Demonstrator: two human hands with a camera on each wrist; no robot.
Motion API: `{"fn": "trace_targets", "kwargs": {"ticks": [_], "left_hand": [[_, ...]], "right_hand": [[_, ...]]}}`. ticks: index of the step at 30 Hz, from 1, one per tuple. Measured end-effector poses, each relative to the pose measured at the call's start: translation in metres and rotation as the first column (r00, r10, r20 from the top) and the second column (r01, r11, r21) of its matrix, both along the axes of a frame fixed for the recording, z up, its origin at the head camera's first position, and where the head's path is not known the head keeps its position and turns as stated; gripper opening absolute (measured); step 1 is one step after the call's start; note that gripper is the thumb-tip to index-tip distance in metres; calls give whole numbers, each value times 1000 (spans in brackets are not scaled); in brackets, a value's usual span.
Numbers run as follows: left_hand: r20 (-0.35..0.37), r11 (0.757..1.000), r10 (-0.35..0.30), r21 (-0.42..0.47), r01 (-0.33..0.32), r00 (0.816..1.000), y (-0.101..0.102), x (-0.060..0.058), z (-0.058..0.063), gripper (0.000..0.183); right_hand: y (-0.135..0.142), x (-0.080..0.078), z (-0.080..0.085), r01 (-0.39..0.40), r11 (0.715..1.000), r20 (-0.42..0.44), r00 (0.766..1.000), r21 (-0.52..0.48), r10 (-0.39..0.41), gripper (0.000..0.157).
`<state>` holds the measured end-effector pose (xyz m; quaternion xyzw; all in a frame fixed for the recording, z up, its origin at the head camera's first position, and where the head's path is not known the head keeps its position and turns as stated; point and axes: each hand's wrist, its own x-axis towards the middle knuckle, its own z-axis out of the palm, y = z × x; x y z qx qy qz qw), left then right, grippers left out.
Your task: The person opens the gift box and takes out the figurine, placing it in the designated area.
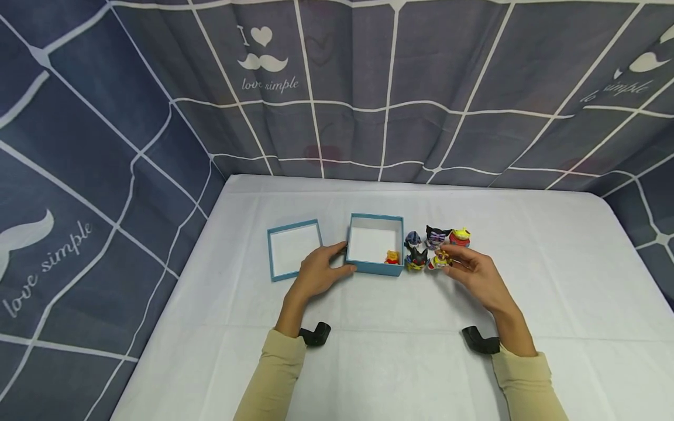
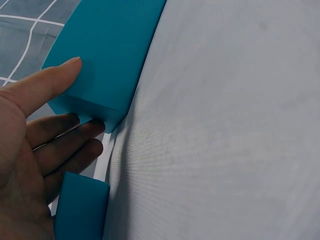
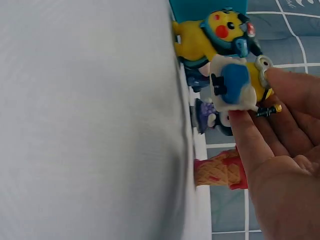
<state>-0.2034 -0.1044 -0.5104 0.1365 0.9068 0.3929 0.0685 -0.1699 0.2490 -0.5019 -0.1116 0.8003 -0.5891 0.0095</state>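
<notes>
My left hand (image 1: 318,272) holds the left front corner of an open blue box (image 1: 374,268), thumb on its front wall and fingers at its left side. A small red-and-yellow bear figurine (image 1: 392,257) is inside, in the right front corner. To the right of the box, my right hand (image 1: 476,278) pinches a yellow minion figurine (image 3: 260,80) with a white-and-blue part between thumb and fingers. Close beside it stands a Pikachu figurine (image 3: 192,40) in a dark outfit. Behind are a blue figurine (image 1: 413,238), a black-and-purple one (image 1: 437,235) and one with a waffle-cone base (image 3: 217,172).
The box's lid (image 1: 271,257), white inside with a blue rim, lies left of the box, partly behind my left hand. White cloth (image 1: 400,362) covers the table. A dark grid-patterned curtain (image 1: 347,134) hangs along the back and sides.
</notes>
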Motion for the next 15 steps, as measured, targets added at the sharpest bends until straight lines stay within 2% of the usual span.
{"fn": "trace_targets", "kwargs": {"ticks": [15], "left_hand": [[10,1000,1,-1,-1,1000,0,-1,2,67]], "right_hand": [[0,-5,-10,45,999,-10,999,4,-45,43]]}}
